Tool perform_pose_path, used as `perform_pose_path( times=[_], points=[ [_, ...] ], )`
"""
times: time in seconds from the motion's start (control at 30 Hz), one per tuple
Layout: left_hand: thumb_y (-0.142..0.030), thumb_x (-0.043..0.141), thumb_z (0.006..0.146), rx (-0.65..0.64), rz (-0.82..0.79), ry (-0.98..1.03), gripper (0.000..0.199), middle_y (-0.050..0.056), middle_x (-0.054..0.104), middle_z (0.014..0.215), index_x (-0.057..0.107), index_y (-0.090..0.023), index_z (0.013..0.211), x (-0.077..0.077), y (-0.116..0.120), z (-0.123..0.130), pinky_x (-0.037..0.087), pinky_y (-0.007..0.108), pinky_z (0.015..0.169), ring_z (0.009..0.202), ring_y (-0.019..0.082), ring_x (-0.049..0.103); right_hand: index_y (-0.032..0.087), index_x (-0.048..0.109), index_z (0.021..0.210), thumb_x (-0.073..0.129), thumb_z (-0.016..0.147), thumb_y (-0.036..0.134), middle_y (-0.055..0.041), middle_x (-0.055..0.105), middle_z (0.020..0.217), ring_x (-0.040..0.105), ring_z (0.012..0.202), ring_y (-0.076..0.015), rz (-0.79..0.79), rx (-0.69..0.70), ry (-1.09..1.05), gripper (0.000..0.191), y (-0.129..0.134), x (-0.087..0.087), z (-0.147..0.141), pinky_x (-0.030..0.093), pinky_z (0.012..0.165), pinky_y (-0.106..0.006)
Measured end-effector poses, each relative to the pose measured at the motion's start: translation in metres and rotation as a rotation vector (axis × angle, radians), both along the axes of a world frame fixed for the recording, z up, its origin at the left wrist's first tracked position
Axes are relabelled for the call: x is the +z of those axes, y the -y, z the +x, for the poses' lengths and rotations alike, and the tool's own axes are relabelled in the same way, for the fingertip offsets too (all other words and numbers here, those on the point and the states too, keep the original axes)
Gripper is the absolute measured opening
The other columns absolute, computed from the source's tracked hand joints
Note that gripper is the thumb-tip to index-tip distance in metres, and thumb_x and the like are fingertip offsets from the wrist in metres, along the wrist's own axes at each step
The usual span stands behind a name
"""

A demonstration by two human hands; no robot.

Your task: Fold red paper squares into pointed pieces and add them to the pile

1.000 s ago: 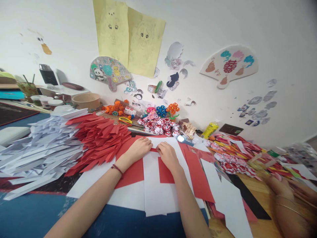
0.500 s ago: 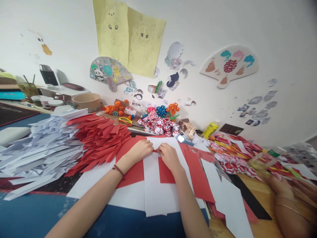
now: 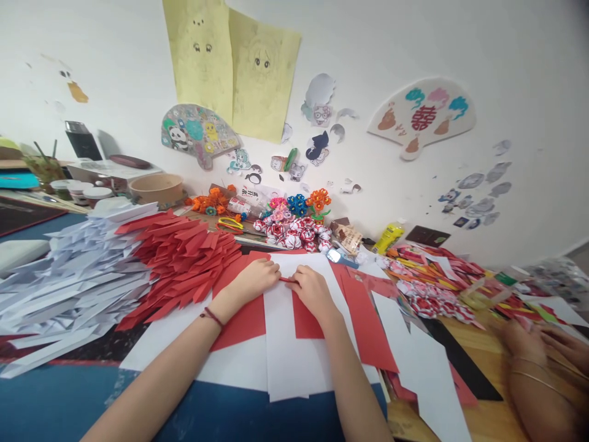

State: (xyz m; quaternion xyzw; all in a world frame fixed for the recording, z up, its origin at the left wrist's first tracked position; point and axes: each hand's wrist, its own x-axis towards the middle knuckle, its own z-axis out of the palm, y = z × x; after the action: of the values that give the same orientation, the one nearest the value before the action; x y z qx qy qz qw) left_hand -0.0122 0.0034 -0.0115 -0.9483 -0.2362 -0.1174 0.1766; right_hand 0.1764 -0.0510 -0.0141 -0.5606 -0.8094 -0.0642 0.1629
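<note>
Between my two hands runs a narrow folded strip of red paper (image 3: 288, 279). My left hand (image 3: 258, 277) is closed on its left end, fingers curled. Thumb and fingers of my right hand (image 3: 311, 287) pinch the other end. Under the hands lie white paper sheets (image 3: 283, 344) and a red paper sheet (image 3: 306, 322), partly covered by my right hand. More red paper (image 3: 239, 319) lies beneath my left wrist. To the left rises a pile of folded red paper strips (image 3: 184, 264), beside a larger heap of folded white paper strips (image 3: 87, 276).
Red-and-white paper flowers (image 3: 299, 233) sit behind my hands, near a smartwatch-like object (image 3: 334, 255). A yellow bottle (image 3: 389, 237) stands by the wall. At the right, a co-worker's hands (image 3: 529, 337) hover over the wooden table (image 3: 490, 344). A wooden bowl (image 3: 156, 188) stands back left.
The red strip shows more clearly between my fingers, and my hands are slightly farther apart. The whole view has shifted a little.
</note>
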Motion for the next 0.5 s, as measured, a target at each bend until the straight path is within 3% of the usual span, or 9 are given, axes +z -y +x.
perform_pose_path(
  times=[0.27,0.5],
  points=[
    [-0.016,0.053,0.088,0.061,0.020,0.111,0.008,0.007,0.062,0.078,0.056,-0.013,0.081,-0.0005,0.0073,0.0053,0.039,0.031,0.067,0.074,0.020,0.059,0.018,0.062,0.083,0.051,0.091,0.015,-0.0055,0.065,0.087,0.058,0.087,-0.0183,0.053,0.000,-0.016,0.014,0.0023,0.0077,-0.0021,0.040,0.075,-0.026],
    [-0.030,0.049,0.092,0.191,-0.163,0.292,0.024,0.007,0.065,0.073,0.061,-0.014,0.079,0.0067,0.0096,0.0006,0.034,0.025,0.057,0.065,0.017,0.060,0.022,0.063,0.087,0.050,0.092,0.025,-0.0020,0.069,0.084,0.062,0.078,-0.0165,0.030,-0.067,-0.218,0.013,0.0038,0.0074,-0.0019,0.038,0.068,-0.025]
  ],
)
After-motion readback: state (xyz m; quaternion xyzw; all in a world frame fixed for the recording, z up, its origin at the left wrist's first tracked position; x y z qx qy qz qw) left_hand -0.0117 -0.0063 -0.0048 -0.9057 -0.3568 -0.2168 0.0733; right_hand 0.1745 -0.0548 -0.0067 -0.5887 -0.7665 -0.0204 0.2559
